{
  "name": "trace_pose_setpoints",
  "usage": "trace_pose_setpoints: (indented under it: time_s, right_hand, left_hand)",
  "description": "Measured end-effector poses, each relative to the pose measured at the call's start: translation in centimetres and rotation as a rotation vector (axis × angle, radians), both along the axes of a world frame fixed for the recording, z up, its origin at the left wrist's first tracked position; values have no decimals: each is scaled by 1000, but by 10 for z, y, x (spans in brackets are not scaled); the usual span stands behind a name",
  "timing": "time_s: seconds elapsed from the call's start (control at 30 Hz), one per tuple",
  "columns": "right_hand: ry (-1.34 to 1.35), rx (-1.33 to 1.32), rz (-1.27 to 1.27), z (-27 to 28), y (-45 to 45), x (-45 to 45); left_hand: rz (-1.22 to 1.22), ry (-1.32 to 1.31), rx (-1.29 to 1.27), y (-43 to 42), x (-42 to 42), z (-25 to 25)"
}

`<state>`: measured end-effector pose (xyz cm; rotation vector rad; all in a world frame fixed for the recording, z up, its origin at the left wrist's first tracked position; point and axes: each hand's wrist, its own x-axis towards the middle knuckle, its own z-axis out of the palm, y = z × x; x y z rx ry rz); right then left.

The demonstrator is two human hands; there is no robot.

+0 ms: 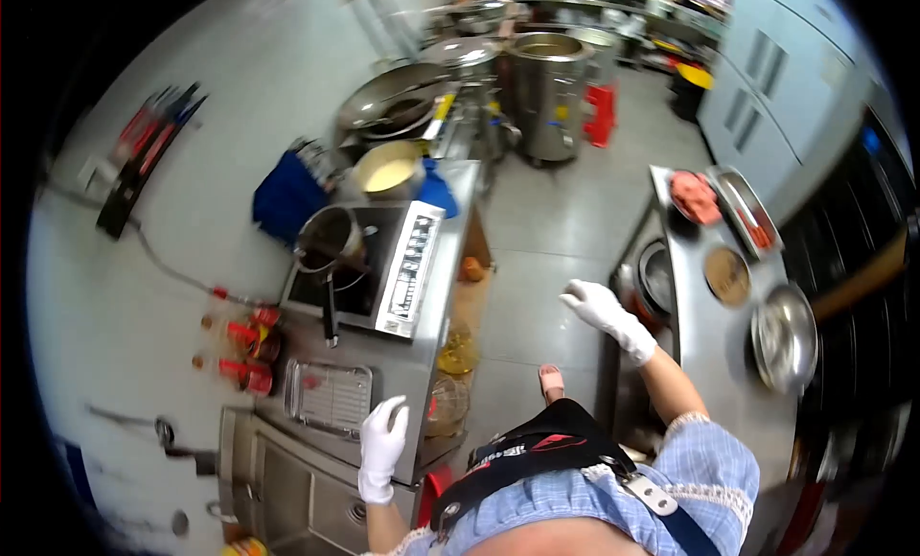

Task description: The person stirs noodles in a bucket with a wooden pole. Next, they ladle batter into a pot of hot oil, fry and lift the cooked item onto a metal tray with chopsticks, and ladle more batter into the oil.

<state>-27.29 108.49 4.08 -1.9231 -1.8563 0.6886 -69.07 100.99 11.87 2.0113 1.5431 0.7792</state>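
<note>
My left hand [382,449], in a white glove, is raised beside the edge of the left counter, fingers apart and nothing between them. Nearest to it is a metal tray with a wire rack [331,397]. My right hand [604,314], also gloved in white, hangs over the aisle by the right-hand table [710,344]. Its fingers are loosely bent, and I see nothing in them. Farther along the left counter, a saucepan [329,238] with a black handle sits on an induction cooker [407,273].
A sink [278,479] adjoins the left counter; bottles [244,376] stand by the wall. A pot of pale yellow contents [390,175] is beyond the cooker. The right table holds raw meat [695,197], a long tray [746,211] and a steel bowl [784,338]. Tall steel pots [546,101] stand ahead.
</note>
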Motion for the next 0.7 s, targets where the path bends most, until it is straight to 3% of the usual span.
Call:
trace_pose_setpoints:
  time_s: [0.33,0.43,0.6,0.7]
  right_hand:
    - [-66,546,56,102,213,112]
    - [85,659,48,170,273,116]
    - [197,1254,85,312,342,104]
    - [314,1599,72,391,360,88]
  left_hand:
    - [177,-75,-58,113,98,4]
    - [179,-13,85,141,102,-2]
    - [274,-145,22,199,108,4]
    - [257,-168,130,233,119,26]
